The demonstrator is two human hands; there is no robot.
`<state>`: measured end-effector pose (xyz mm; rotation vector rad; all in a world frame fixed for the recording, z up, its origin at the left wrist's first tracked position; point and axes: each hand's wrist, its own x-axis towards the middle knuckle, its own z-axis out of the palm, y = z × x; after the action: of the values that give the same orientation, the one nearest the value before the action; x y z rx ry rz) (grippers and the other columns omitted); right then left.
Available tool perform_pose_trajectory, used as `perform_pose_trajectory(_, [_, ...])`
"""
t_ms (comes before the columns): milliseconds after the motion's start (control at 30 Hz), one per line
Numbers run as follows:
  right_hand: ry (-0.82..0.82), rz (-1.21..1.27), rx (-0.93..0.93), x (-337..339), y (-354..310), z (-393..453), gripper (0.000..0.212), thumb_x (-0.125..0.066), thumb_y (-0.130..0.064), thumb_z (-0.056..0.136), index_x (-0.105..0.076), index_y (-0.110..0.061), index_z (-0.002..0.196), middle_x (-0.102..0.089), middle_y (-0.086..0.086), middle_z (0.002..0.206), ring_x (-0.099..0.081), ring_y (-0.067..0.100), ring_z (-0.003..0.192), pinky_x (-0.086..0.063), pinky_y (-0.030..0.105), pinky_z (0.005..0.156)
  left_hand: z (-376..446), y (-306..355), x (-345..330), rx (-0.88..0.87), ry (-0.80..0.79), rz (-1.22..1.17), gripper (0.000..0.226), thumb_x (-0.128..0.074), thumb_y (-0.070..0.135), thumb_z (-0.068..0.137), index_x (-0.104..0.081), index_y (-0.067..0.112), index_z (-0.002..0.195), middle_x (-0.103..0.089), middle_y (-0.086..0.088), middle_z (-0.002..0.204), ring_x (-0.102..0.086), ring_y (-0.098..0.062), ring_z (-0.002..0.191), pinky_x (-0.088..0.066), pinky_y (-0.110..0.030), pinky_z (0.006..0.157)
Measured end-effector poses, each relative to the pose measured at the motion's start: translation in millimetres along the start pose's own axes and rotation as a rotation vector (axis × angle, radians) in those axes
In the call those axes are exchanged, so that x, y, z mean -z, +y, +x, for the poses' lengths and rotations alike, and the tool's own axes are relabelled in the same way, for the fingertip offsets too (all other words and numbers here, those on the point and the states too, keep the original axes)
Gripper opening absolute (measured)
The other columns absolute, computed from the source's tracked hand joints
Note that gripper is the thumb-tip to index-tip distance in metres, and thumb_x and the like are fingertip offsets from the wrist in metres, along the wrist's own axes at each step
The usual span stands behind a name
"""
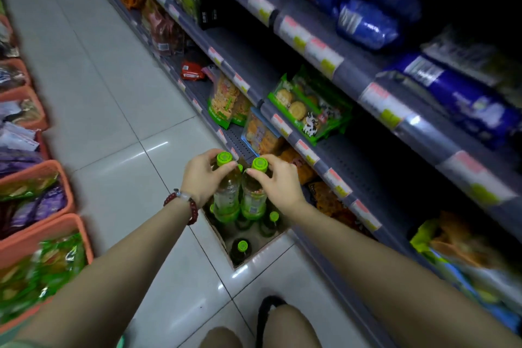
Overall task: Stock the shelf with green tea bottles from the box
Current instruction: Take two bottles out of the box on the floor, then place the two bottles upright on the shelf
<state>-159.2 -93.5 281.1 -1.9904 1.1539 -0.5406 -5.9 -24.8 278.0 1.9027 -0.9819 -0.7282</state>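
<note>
**Two bottles lifted at once, both held only by the neck**

The shelving (pixel 364 70) runs along the right of the aisle, stacked with snack bags; orange baskets (pixel 42 178) line the far left. On the tiled floor (pixel 113 93), close against the lowest shelf, sits the open box (pixel 226 240), with several green-capped bottles standing inside it.

The left hand (pixel 202 178) is clamped around the neck of one green tea bottle (pixel 226 198), fingers just under its cap. The right hand (pixel 278 179) grips a second bottle (pixel 254 200) the same way. Both bottles hang upright, side by side and touching or nearly so, right above the box.

The risk, as I judge it, lies in the grip: a full bottle carried by its neck can swing, knock its twin, or slip and fall onto those below. Swinging both toward the shelf could also catch a shelf edge or nudge the snack bags.

The bottles are clear plastic with bright green caps, pale yellow-green liquid and green-banded labels; the print is too blurred to read.
</note>
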Motion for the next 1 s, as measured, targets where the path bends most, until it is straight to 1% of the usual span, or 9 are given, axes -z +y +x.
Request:
perform_pose_trajectory(100, [-0.008,-0.011,0.019,40,-60,6,0.031,-0.066,-0.04,0.083,-0.065,-0.009,0.089,-0.07,0.008,0.076,-0.065,0.025,0.076,-0.052,0.04,0.072,-6,64,42,0.008,0.018,-0.026,0.026,-0.069,0.029,0.08,-0.069,0.012,0.1,-0.071,-0.005,0.09,-0.067,-0.019,0.088,-0.054,-0.032,0.083])
perform_pose_trajectory(200, [-0.011,-0.014,0.048,82,-126,12,0.031,-0.067,-0.038,0.084,-0.066,-0.007,0.092,-0.067,0.006,0.073,-0.064,0.024,0.072,-0.048,0.035,0.07,-10,126,87,0.011,0.023,-0.027,0.029,-0.069,0.03,0.08,-0.069,0.01,0.102,-0.073,-0.007,0.095,-0.068,-0.02,0.091,-0.056,-0.035,0.085])
perform_pose_trajectory(333, [-0.014,0.013,0.093,136,-213,18,0.028,-0.067,-0.036,0.084,-0.067,-0.008,0.089,-0.071,0.01,0.079,-0.066,0.026,0.075,-0.048,0.033,0.071,-17,211,145,-0.035,0.017,-0.037,0.024,-0.067,0.025,0.083,-0.066,0.009,0.101,-0.07,-0.006,0.093,-0.065,-0.011,0.08,-0.055,-0.02,0.074])
perform_pose_trajectory(467, [0.029,0.039,0.131,181,-293,19,0.028,-0.066,-0.034,0.085,-0.066,-0.008,0.094,-0.069,0.006,0.078,-0.063,0.02,0.076,-0.04,0.026,0.067,-22,287,198,-0.087,0.051,-0.065,0.025,-0.067,0.021,0.083,-0.067,0.004,0.102,-0.069,-0.009,0.093,-0.064,-0.02,0.086,-0.054,-0.029,0.077])
perform_pose_trajectory(533, [0.069,0.041,0.143,200,-329,22,0.029,-0.066,-0.034,0.085,-0.067,-0.007,0.096,-0.064,0.002,0.074,-0.059,0.016,0.072,-0.036,0.024,0.064,-22,319,224,-0.118,0.052,-0.077,0.022,-0.068,0.021,0.082,-0.068,0.007,0.099,-0.07,-0.009,0.091,-0.065,-0.021,0.085,-0.056,-0.037,0.083])
perform_pose_trajectory(600, [0.129,0.056,0.157,220,-361,23,0.03,-0.067,-0.036,0.085,-0.067,-0.007,0.093,-0.064,0.001,0.071,-0.061,0.018,0.067,-0.045,0.032,0.066,-21,350,248,-0.165,0.062,-0.05,0.028,-0.071,0.03,0.079,-0.068,0.011,0.099,-0.073,-0.008,0.094,-0.068,-0.022,0.089,-0.056,-0.043,0.087])
perform_pose_trajectory(800, [0.365,0.082,0.228,288,-435,21,0.031,-0.066,-0.039,0.084,-0.069,-0.008,0.085,-0.072,0.008,0.079,-0.064,0.021,0.077,-0.044,0.035,0.07,-27,459,293,-0.34,0.045,-0.055,0.014,-0.071,0.03,0.079,-0.068,0.019,0.087,-0.072,0.001,0.084,-0.066,-0.014,0.082,-0.054,-0.033,0.083])
perform_pose_trajectory(933, [0.49,0.044,0.263,338,-466,13,0.03,-0.065,-0.039,0.085,-0.069,-0.009,0.083,-0.067,0.004,0.071,-0.058,0.019,0.072,-0.03,0.026,0.062,-30,517,299,-0.441,0.013,-0.086,0.009,-0.072,0.03,0.078,-0.068,0.023,0.082,-0.073,-0.005,0.09,-0.069,-0.022,0.093,-0.055,-0.04,0.088])
perform_pose_trajectory(1000, [0.528,0.015,0.26,365,-475,6,0.031,-0.064,-0.041,0.084,-0.07,-0.01,0.085,-0.069,0.005,0.072,-0.06,0.02,0.072,-0.034,0.026,0.065,-31,543,297,-0.49,-0.013,-0.106,0.012,-0.074,0.034,0.075,-0.069,0.025,0.082,-0.074,-0.005,0.091,-0.07,-0.022,0.093,-0.055,-0.042,0.09])
